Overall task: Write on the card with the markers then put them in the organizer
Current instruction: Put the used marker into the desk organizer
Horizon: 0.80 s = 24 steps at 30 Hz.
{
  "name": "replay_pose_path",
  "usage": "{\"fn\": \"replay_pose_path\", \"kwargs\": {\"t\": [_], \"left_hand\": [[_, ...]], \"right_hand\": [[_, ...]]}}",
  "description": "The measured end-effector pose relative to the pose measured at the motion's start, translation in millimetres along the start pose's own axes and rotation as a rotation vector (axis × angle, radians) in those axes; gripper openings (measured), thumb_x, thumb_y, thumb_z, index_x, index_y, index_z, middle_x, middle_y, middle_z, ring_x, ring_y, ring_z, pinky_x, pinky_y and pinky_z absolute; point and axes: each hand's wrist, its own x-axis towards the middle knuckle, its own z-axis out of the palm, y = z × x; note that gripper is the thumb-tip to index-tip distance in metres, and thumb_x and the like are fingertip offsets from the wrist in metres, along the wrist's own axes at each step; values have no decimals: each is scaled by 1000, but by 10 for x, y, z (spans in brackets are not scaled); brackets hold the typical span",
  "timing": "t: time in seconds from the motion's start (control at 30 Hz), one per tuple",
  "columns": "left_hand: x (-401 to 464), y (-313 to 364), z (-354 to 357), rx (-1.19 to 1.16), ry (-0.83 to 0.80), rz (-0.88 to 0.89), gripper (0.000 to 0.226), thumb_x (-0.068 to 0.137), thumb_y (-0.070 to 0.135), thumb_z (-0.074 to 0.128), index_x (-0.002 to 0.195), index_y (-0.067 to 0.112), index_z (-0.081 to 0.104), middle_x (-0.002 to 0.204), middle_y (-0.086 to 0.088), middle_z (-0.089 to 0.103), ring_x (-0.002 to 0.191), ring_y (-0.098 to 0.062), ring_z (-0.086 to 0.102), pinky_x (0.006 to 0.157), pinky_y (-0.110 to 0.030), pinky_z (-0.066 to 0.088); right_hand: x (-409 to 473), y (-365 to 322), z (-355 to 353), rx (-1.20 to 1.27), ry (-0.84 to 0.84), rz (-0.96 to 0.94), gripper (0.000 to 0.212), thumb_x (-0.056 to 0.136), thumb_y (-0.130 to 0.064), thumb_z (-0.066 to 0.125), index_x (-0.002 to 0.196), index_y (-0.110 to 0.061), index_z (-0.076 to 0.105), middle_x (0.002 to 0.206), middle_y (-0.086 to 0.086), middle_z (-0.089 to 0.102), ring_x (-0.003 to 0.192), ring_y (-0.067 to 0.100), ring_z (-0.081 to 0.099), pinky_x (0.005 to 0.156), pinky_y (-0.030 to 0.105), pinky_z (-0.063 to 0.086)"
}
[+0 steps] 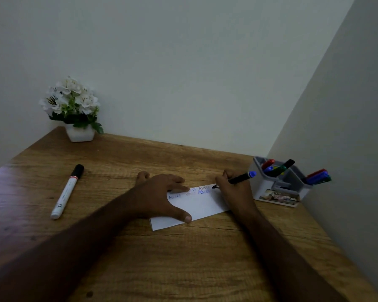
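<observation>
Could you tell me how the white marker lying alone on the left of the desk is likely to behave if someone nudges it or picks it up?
The white marker has a round barrel lying flat on the smooth wooden desk, so a sideways nudge would probably roll it. It looks rigid and slim, likely light. Its black cap appears seated, so it should lift as one piece.

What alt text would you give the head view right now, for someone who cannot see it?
The right hand writes with a black blue-capped marker on a white paper card that the left hand presses flat on a wooden desk. A grey organizer of coloured markers stands right; a white black-capped marker and potted white flowers sit left.
</observation>
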Motion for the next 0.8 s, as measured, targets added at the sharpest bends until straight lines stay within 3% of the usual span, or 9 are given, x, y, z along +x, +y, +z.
{"fn": "replay_pose_path", "kwargs": {"t": [0.57, 0.8], "left_hand": [[-20, 11, -21, -4, -10, -6, 90, 61, 86, 55, 141, 48, 37, 157, 20, 22, 144, -9, 18, 115, -56, -3], [-33, 37, -45, -13, -15, -16, 97, 55, 88, 49, 143, 48, 36, 158, 19, 21, 144, -10, 18, 115, -57, -2]], "right_hand": [[2, 18, 9, -20, -23, 29, 26, 86, -12, 65, 64, -10, 52, 58, 3, 52, 50, -3, 47, 49, 10, 39], [11, 14, 35, -71, 28, 63, 22, 85, -12, 68, 70, 0, 58, 69, 17, 64, 58, 6, 53, 50, 13, 43]]}}
